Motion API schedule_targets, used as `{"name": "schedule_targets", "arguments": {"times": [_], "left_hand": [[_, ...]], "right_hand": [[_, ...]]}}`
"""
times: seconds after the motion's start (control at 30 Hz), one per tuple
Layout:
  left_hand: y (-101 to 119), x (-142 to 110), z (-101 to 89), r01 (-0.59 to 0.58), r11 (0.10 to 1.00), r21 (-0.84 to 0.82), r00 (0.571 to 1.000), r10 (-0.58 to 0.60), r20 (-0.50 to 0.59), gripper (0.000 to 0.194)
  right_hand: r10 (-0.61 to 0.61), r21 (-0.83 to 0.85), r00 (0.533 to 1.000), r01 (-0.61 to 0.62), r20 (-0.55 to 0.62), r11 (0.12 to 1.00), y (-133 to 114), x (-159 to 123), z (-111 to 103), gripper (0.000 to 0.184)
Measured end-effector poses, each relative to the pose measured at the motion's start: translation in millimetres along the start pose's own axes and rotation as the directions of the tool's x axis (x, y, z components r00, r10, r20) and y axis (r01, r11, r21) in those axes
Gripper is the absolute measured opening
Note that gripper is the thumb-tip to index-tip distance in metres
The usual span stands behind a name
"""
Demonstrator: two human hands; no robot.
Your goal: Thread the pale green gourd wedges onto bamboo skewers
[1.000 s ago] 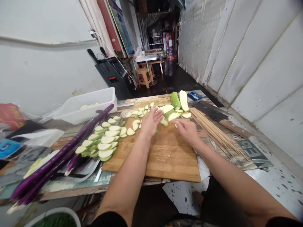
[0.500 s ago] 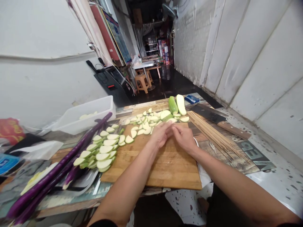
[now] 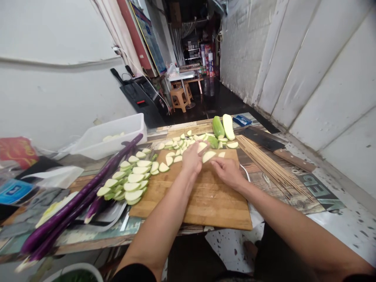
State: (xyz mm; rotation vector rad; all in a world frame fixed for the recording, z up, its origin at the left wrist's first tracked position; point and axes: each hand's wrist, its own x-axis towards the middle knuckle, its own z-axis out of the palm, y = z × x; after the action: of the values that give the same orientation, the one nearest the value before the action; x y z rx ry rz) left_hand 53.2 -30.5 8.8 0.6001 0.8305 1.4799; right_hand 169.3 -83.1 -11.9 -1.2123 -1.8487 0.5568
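1. Fingers of our left hand (image 3: 192,158) meet a pale, green-edged half-moon squash slice (image 3: 202,147) above the board.
2. Our right hand (image 3: 227,170) curls beside another slice (image 3: 208,157); we cannot tell whether either hand grips.
3. Below us: rectangular brown wooden board (image 3: 214,203).
4. Rightward, thin tan skewers (image 3: 261,158).

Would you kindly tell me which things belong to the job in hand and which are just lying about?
Likely job: pale half-moon slices; brown wooden board; thin wooden skewers.
Seemingly lying about: long purple eggplants; brown plastic stools.
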Motion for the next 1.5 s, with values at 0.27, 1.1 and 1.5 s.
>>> {"name": "schedule_targets", "arguments": {"times": [0.27,1.1,1.5], "left_hand": [[-6.4,1.1,0.7,0.004,1.000,0.018,1.000,-0.003,-0.028,0.008],[7.1,0.7,-26.4,-0.294,-0.268,0.917,0.934,0.125,0.336,0.046],[-0.4,-3.6,-18.8,-0.255,0.010,0.967,0.957,0.144,0.251,0.025]], "right_hand": [[0.006,0.009,0.999,-0.006,-0.037,1.000,2.5,-0.1,0.7,0.028],[0.281,0.312,0.855,-0.150,-0.435,0.938,32.8,16.1,-15.0,0.027],[0.268,0.265,0.873,-0.168,-0.407,0.950,26.5,16.1,-16.8,0.025]]}}
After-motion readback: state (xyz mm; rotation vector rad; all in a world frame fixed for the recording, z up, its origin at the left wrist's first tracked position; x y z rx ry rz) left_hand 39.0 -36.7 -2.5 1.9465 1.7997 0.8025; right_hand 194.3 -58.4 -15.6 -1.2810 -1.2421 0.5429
